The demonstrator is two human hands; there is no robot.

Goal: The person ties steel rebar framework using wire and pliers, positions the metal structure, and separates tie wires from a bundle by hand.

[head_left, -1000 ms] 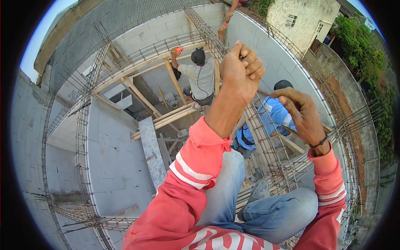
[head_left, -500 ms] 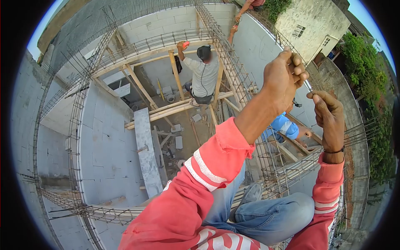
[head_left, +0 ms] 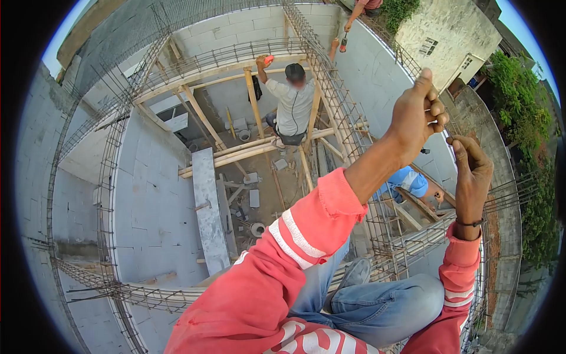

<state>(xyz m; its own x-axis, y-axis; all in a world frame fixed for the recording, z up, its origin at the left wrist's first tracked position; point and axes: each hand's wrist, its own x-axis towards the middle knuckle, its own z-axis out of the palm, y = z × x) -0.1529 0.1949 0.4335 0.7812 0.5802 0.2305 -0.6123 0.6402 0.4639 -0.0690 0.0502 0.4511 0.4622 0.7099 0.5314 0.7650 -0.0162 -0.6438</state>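
My left hand (head_left: pixel 417 118) is raised over the rebar frame, thumb up and fingers curled inward. Just below and to its right, my right hand (head_left: pixel 471 168) pinches thumb against forefinger, with a small dark bit at the fingertips. What either hand holds is too thin or small to make out. The hands are close but apart. Beneath them runs a rebar cage (head_left: pixel 339 106) of long bars and stirrups, along the top of a grey block wall (head_left: pixel 374 65).
Below, a co-worker in a grey shirt (head_left: pixel 295 109) sits on timber poles (head_left: pixel 242 154), holding something red (head_left: pixel 269 59). Another person in blue (head_left: pixel 411 182) is at lower right. At the top, another person's hand (head_left: pixel 348 26) is near a red-handled tool (head_left: pixel 344 45). A plank (head_left: pixel 209 206) leans left.
Both my hands have shifted slightly; the left has moved right and the right has lowered a little. At the top, the two co-workers' hands are farther apart, with the red-handled tool now showing between them.
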